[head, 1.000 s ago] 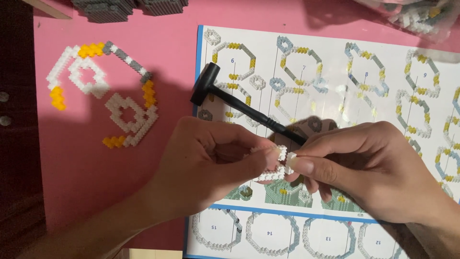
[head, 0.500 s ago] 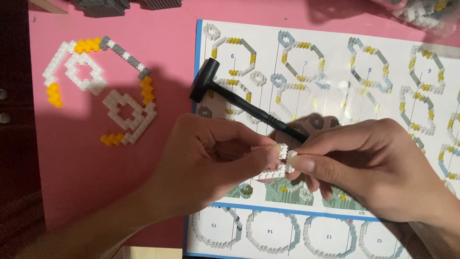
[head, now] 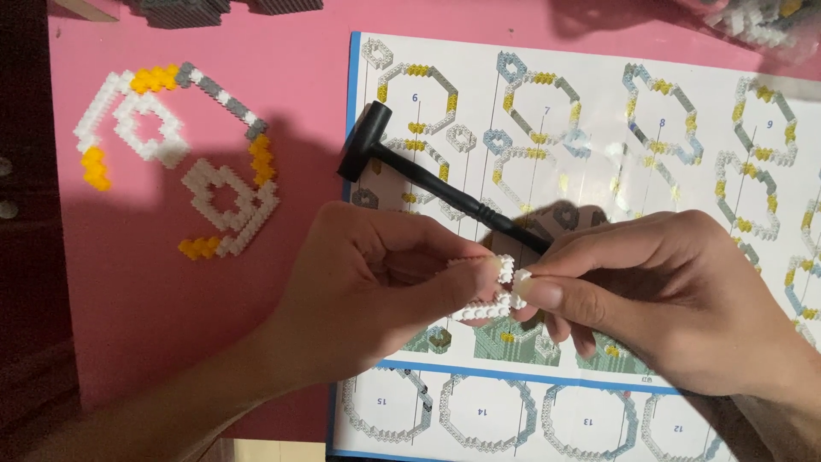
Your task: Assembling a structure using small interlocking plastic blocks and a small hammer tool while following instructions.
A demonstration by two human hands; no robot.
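White micro-bricks, joined into a small strip (head: 494, 291), sit pinched between both my hands just above the lower half of the instruction sheet (head: 599, 103). My left hand (head: 376, 291) grips the strip from the left, thumb and forefinger closed tight on it with the other fingers curled behind, and my right hand (head: 658, 308) meets it from the right, thumb and forefinger narrowed on the end where a single white piece stands at the top. I judge that I am in the middle of seating a piece onto this little assembly: the two grips are pressing toward each other, and the joint lies right between my fingertips, though I cannot tell whether the studs have fully gone in, since my thumbs hide most of it. What comes next asks for a firm, straight squeeze with the strip kept flat, so the thin row does not bend or pop apart. A small black hammer (head: 410, 167) lies slanted across the sheet just beyond my knuckles, its handle end running behind my right fingers. Well to the left, on the pink mat (head: 171, 325), rests a flat built section of white, grey and yellow bricks (head: 184, 162), apart from my hands.
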